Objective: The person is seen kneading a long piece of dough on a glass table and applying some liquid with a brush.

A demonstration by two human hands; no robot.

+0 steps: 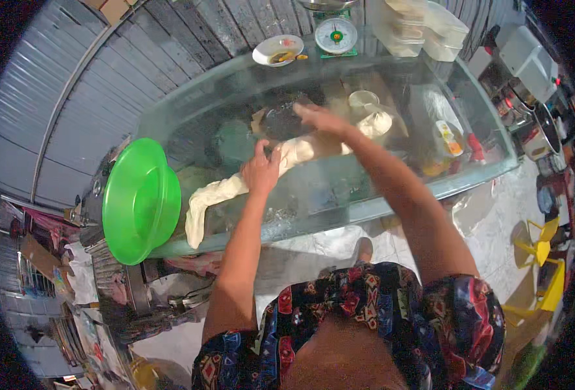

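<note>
A long, uneven rope of pale dough [296,151] lies slantwise across the glass tabletop [313,208]. Its left end bends down toward the near edge, and its right end is a rounded lump. Left of the middle, my left hand [261,170] is closed over the dough, its fingers bent across the top and partly hidden. Farther right, my right hand [324,121] reaches across the rope with its fingers stretched out past the far side, slightly blurred. Whether that palm presses on the dough I cannot tell.
A green plastic basin [138,208] stands at the table's left end. Along the back are a white plate [278,51] with food scraps, a dial scale [336,36] and plastic tubs [443,32]. Yellow stools [541,244] stand on the floor at right.
</note>
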